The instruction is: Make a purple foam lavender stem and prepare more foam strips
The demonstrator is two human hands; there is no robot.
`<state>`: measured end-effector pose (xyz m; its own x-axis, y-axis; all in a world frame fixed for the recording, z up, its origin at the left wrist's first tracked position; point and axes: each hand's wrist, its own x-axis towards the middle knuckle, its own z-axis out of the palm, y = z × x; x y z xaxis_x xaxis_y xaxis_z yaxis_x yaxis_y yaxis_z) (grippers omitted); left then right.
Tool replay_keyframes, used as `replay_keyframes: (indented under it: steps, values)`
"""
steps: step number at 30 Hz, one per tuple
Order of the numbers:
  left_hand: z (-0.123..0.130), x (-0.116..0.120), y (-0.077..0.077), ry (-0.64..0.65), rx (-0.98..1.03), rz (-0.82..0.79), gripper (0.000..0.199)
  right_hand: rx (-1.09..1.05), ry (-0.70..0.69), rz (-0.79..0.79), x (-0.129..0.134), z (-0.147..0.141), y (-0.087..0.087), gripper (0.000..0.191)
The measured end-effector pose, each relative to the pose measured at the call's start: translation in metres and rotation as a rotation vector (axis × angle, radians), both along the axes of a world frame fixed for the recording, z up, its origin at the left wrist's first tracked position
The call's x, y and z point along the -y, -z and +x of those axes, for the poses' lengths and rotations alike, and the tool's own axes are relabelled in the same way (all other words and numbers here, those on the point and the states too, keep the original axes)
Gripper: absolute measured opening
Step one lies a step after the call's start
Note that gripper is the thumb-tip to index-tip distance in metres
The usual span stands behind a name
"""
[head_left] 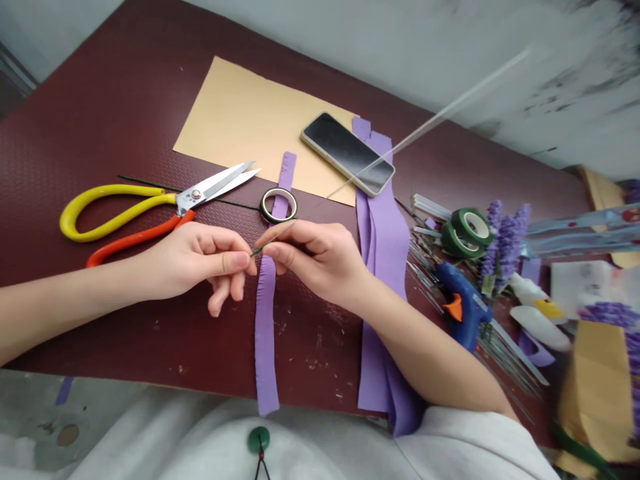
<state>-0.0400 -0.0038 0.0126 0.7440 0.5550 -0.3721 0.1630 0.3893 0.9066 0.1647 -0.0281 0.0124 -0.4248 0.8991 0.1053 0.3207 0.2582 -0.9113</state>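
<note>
My left hand (205, 260) pinches a thin dark green stem (257, 252) between thumb and index finger. Close beside it, my right hand (320, 257) pinches the same stem; a thin pale wire or strip (430, 125) extends from near that hand toward the upper right, blurred. A fringed purple strip (267, 360) lies below the fingertips, running toward the table's front edge. Just above my hands a roll of dark green tape (264, 207) rests on another purple piece (287, 170). Scissors (197, 195) with yellow and orange handles lie partly open beyond my left hand.
A phone (347, 153) overlaps a tan sheet (250, 113) and long purple strips (385, 247). To the right are green tape rolls (453, 240), a blue glue gun (467, 320), wires, purple flowers (505, 233) and a brown paper wrap (595, 380). The table (115, 100) is dark red.
</note>
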Motion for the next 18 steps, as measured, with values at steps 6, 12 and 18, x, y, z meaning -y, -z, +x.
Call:
replay_keyframes:
  steps: [6,12,18]
  values:
    - [-0.0022,-0.0007,-0.0022,0.137,0.091,-0.237,0.023,-0.046,-0.017,-0.007,0.0018,0.0011,-0.0068,0.017]
    - [0.0029,0.0040,0.0007,0.029,0.072,-0.011,0.021,-0.046,-0.001,0.025,0.0055,-0.0026,-0.0032,0.018]
    - [0.0018,0.0043,0.0012,-0.085,-0.016,0.133,0.020,-0.013,-0.033,0.052,0.0027,0.0016,-0.0036,0.015]
